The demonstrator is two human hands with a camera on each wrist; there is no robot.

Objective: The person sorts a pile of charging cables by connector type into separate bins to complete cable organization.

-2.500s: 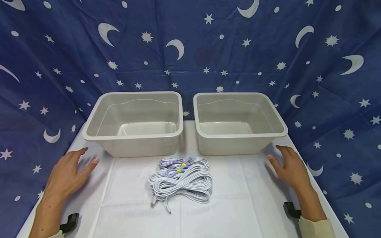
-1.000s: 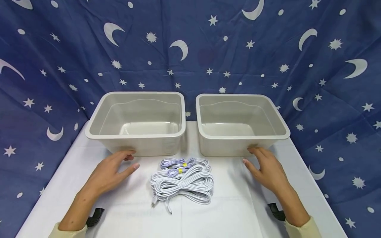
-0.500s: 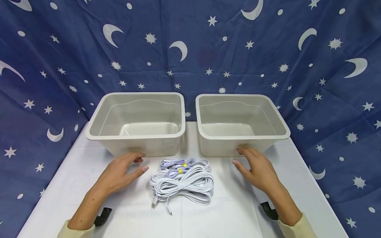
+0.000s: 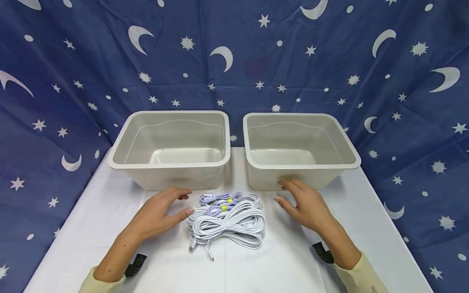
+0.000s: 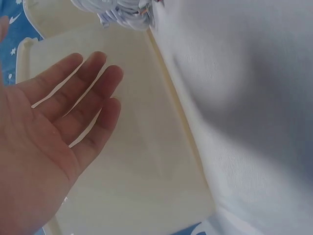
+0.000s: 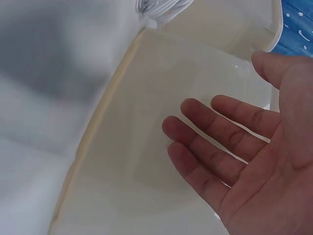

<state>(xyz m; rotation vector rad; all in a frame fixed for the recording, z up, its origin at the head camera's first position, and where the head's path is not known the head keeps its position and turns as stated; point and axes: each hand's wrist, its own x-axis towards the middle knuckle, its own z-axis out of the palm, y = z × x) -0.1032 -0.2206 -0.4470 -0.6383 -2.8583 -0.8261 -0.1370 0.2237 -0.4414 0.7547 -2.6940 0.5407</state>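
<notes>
A pile of coiled white cables [image 4: 227, 228] lies mid-table in the head view, with thinner lilac cables [image 4: 220, 203] bound by yellow bands on top. My left hand [image 4: 157, 215] hovers just left of the pile, fingers spread and relaxed, its thumb tip near the cables; whether it touches them I cannot tell. To the right of the pile my right hand [image 4: 304, 205] holds nothing, a gap between it and the cables. Each wrist view shows a bare palm: the left palm [image 5: 44, 142] and the right palm [image 6: 264, 171], both before a bin's wall.
Two beige bins stand side by side behind the cables: a left bin [image 4: 176, 177] and a right bin [image 4: 293, 173], both with nothing inside. A white cloth [image 4: 256, 272] covers the table. Behind hangs a blue curtain [image 4: 242, 49] with moons and stars.
Both hands have moved inward from the table's sides toward the cables, the left going right and the right going left. The cables and bins have stayed in place.
</notes>
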